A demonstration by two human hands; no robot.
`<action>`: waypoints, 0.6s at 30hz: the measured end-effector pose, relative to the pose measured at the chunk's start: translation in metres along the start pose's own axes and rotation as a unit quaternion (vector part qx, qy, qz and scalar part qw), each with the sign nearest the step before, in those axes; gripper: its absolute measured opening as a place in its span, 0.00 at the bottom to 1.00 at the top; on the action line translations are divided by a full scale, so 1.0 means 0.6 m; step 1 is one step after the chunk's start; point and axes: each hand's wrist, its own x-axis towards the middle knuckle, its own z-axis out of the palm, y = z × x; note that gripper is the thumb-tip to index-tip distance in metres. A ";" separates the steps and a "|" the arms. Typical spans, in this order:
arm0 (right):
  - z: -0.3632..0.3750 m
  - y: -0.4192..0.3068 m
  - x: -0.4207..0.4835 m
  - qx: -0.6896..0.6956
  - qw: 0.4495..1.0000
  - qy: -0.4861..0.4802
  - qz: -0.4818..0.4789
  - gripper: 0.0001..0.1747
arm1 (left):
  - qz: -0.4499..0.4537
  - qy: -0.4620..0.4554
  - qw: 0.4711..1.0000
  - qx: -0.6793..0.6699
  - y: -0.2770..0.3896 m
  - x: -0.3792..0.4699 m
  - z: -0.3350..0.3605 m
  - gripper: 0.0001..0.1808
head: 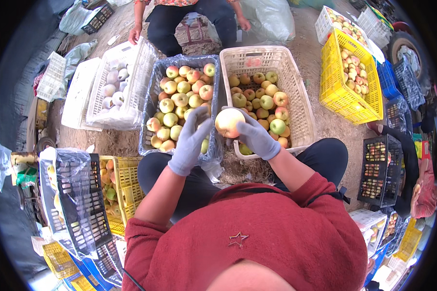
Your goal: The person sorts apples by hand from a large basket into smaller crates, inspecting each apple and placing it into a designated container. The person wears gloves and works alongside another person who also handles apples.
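Note:
In a pale grey glove, my right hand [256, 135] grips a large pale yellow apple [229, 123] above the near left corner of a whitish plastic crate [303, 98]. Apples [266, 102], yellow, green and blushed red, lie inside that crate. My left hand [191, 140], gloved the same way, has its fingers apart and holds nothing. It hovers over the right side of a dark crate lined with clear plastic film [151, 78]. Many yellow-red apples [179, 99] fill this lined crate, some hidden under my left hand.
A white crate [138, 78] holds apples in foam nets [112, 77]. Opposite me sits a person [191, 22], one hand at that crate. A yellow crate of apples [349, 105] stands to the right; black [82, 203] and yellow crates [129, 182] are on my left. Another black crate [381, 171] stands far right.

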 end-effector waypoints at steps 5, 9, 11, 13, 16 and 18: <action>-0.028 0.024 0.019 0.138 0.986 -0.001 0.088 0.39 | 0.119 0.098 0.988 -0.033 0.007 0.104 -0.027 0.18; -0.064 0.057 0.047 0.157 0.978 0.036 0.130 0.41 | 0.126 0.189 0.968 -0.103 -0.021 0.145 -0.071 0.18; -0.084 0.070 0.067 0.196 0.971 0.015 0.138 0.39 | 0.094 0.245 0.961 -0.091 -0.045 0.159 -0.100 0.18; -0.097 0.084 0.084 0.188 0.973 0.037 0.132 0.36 | 0.006 0.273 0.936 -0.220 -0.059 0.174 -0.136 0.19; -0.116 0.084 0.143 0.109 0.985 0.109 0.078 0.35 | 0.082 0.310 0.906 -0.276 -0.055 0.190 -0.173 0.18; -0.133 0.072 0.193 0.048 0.992 0.109 0.036 0.39 | 0.146 0.368 0.882 -0.256 -0.038 0.188 -0.189 0.19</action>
